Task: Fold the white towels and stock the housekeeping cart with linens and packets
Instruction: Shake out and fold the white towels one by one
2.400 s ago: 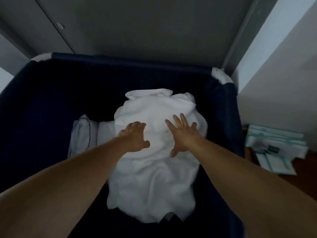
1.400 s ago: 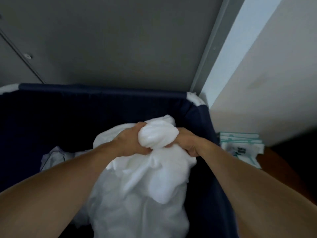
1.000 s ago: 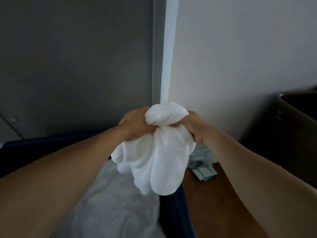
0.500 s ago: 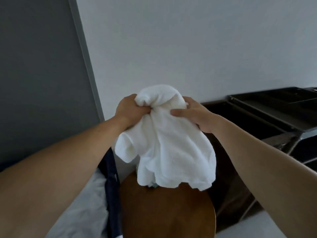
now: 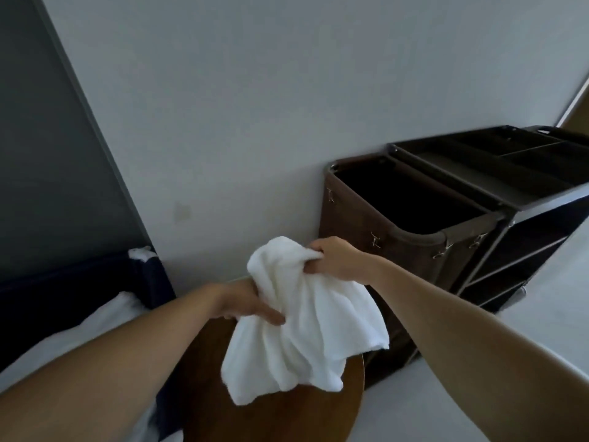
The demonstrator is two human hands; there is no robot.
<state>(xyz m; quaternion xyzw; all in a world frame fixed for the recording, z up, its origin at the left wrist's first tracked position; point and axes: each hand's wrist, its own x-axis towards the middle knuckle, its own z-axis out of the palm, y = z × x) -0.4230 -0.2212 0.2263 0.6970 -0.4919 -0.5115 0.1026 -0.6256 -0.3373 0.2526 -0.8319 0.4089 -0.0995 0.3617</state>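
A crumpled white terry towel hangs in the air between both hands, above the near-centre of the scene. The right hand grips the towel's bunched top edge, fingers curled tightly into the cloth; it sits at the towel's upper right, the higher and farther of the two. The left hand holds the towel's left side lower down, its fingers and thumb closed on a fold, so most of the cloth falls to the right of it and below it in loose pleats. The towel is unfolded.

Under the hanging cloth stands a round brown wooden table, which the towel's lower edge overlaps in view; whether they touch cannot be told. To the right, against the white wall, stands a dark metal housekeeping cart with a divided top tray and open shelves, and a brown fabric laundry bag on its near-left end, just behind the right hand. At the left, a navy fabric bin holds more white linen.
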